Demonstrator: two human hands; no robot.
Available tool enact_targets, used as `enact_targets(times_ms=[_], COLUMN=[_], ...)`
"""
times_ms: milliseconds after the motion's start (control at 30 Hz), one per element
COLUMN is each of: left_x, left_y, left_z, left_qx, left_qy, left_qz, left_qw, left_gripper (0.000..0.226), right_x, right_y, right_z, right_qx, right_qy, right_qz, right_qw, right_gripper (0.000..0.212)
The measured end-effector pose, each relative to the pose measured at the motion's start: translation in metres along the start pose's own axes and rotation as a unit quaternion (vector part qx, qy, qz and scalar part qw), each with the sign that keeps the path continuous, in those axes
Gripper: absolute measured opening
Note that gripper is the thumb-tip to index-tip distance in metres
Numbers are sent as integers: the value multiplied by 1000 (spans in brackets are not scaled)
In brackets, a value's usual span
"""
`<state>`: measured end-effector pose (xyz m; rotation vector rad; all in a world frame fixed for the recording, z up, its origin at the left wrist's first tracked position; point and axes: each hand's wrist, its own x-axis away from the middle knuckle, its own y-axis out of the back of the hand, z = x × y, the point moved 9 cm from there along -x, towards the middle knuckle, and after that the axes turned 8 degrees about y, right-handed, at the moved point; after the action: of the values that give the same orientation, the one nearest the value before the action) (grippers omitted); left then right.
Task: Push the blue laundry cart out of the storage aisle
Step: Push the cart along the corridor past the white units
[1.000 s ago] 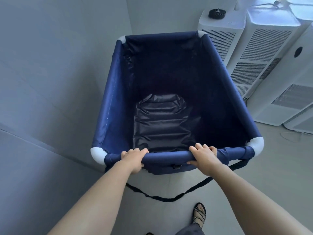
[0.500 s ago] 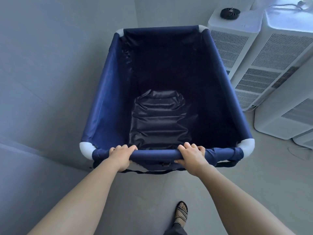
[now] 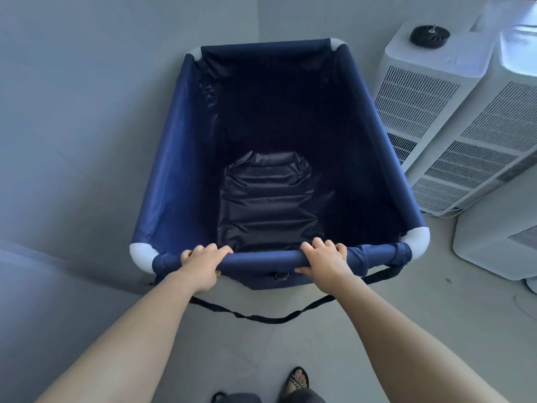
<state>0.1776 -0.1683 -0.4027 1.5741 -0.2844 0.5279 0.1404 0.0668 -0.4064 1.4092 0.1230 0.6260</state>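
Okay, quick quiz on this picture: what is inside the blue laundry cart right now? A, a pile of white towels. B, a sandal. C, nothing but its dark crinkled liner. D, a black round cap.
C: the blue laundry cart shows only its dark crinkled liner at the bottom, while the left hand and right hand grip its near rail.

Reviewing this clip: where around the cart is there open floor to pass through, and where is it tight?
Bare floor lies behind the blue cart, right of the hanging black strap. Tight: the wall hugs the cart's left side, and white air purifiers line its right. Both hands grip the near rail.
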Motion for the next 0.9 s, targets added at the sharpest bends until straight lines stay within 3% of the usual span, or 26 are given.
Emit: enact_targets(times_ms=[900], left_x=[-163], left_y=[91], left_z=[13], left_qx=[1], left_qy=[-68], left_qz=[6], left_qw=[998], left_gripper=[34], right_x=[-147], right_y=[51], right_z=[-38], right_qx=[8], right_qy=[-66], right_qz=[-4], right_qw=[998], right_gripper=[42])
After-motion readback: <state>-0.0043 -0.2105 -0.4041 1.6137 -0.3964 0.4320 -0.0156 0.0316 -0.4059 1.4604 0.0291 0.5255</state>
